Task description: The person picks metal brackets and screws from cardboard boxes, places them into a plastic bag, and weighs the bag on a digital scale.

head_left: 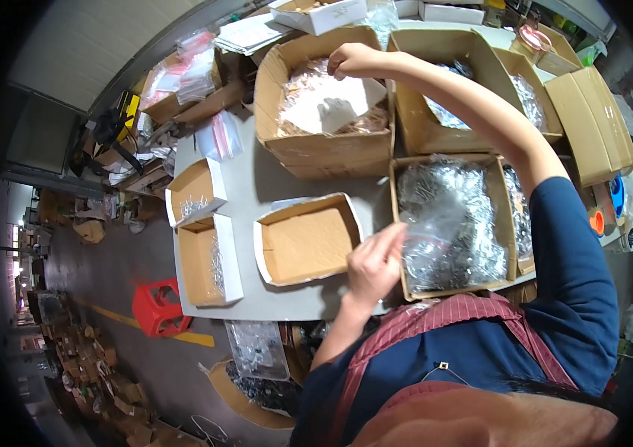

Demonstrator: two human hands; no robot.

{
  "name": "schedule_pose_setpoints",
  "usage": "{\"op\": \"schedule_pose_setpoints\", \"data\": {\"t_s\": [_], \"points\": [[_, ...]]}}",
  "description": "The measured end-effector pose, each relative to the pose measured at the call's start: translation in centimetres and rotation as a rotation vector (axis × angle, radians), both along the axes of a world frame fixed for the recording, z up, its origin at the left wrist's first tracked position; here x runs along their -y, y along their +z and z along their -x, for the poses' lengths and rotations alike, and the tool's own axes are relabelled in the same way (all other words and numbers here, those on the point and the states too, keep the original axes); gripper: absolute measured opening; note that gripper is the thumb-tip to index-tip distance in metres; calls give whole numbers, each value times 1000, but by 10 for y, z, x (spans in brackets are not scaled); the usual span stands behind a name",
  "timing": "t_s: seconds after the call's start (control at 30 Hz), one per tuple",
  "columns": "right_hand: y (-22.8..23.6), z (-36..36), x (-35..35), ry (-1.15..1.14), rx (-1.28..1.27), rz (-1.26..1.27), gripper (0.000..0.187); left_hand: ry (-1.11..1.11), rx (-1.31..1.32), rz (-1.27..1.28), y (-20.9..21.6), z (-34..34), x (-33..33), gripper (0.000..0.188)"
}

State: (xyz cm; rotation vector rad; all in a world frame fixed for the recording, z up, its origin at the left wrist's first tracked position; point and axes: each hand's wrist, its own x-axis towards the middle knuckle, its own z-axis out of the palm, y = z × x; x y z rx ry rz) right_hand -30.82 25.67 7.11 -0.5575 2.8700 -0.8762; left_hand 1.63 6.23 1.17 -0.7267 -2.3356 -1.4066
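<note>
My left hand [373, 268] is closed in a pinch at the edge of a clear plastic bag [430, 232]. The bag overlaps a cardboard box [398, 179] filled with clear packets of dark small parts [450, 186]. Stretched far forward, my right hand [352, 61] hangs over a large open cardboard box [316, 153], its fingers curled together. Whatever they hold, if anything, is too small to make out. Inside that box lie a white sheet [331, 104] and several small packets of brownish pieces [294, 97].
A shallow open tray [305, 242] sits left of my left hand. Two white-sided boxes [196, 195] with metal pieces stand at the table's left edge. Clear zip bags [220, 135] lie behind them. More cartons [592, 123] crowd the right; a red stool [160, 308] stands on the floor.
</note>
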Motion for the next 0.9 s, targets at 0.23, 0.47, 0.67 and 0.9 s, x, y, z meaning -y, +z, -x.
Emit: {"op": "schedule_pose_setpoints", "data": {"t_s": [0.23,0.47,0.67,0.9], "points": [[-68,91,80,-166,19,-398,31,-175,5,-86,-17,15,16,36],[-28,93,36,76,-281,786,17,-152,133,-177,-24,35,23,26],[29,49,-118,33,337,1366,24,-199,150,-156,-23,47,17,22],[-29,-14,-232,-638,-24,187,28,-260,207,-122,-18,50,1,21]]}}
